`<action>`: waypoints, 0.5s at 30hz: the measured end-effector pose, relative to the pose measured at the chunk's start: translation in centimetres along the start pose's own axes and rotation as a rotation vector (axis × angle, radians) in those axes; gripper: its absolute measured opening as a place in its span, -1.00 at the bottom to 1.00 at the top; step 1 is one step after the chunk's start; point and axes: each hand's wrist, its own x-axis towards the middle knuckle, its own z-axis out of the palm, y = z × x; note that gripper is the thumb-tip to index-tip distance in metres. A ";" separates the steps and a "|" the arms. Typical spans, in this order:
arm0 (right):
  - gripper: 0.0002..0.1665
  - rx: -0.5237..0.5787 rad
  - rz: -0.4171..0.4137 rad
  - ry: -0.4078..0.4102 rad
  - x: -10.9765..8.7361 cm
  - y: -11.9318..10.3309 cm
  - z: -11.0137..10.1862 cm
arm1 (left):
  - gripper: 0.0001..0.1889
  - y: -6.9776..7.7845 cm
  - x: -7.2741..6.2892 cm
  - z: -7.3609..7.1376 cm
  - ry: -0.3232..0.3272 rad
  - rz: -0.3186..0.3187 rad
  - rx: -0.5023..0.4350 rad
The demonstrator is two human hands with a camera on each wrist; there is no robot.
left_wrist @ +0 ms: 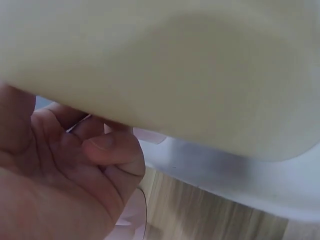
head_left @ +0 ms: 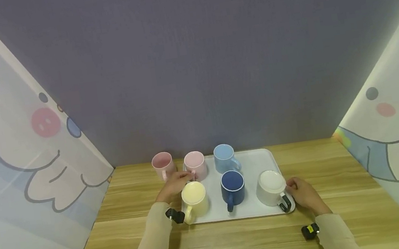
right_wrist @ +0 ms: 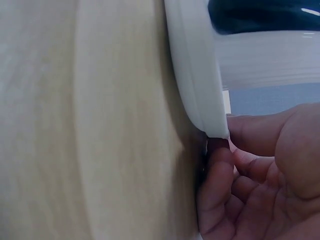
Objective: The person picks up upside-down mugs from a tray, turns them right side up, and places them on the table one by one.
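My left hand (head_left: 174, 184) reaches past the yellow mug (head_left: 196, 199), its fingertips pinching the handle of the light pink mug (head_left: 196, 166) at the back left of the white tray (head_left: 255, 163). In the left wrist view, the yellow mug hides part of these fingers (left_wrist: 112, 147). At the tray's front right, my right hand (head_left: 304, 195) grips the rim, thumb above and curled fingers (right_wrist: 220, 175) beneath. Next to it is a white mug (head_left: 270, 191) with a dark handle; it and the yellow one stand bottom up.
A navy mug (head_left: 233, 190) and a light blue mug (head_left: 224, 159) stand along the tray's middle. Another pink mug (head_left: 163, 165) sits on the wooden table (head_left: 239, 246), left of the tray. A grey panel (head_left: 206, 64) rises behind the table; printed curtains (head_left: 12, 125) flank it.
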 end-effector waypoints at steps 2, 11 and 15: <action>-0.70 0.003 0.005 -0.001 0.0 0.0 0.1 | -0.69 0.0 -0.1 0.0 -0.003 -0.007 -0.009; -0.69 0.011 0.011 -0.007 0.0 -0.1 0.0 | -0.65 0.0 -0.3 0.0 0.016 -0.055 -0.107; -0.68 0.019 0.017 -0.012 -0.1 -0.3 -0.1 | -0.65 0.1 -0.5 0.0 0.030 -0.070 -0.141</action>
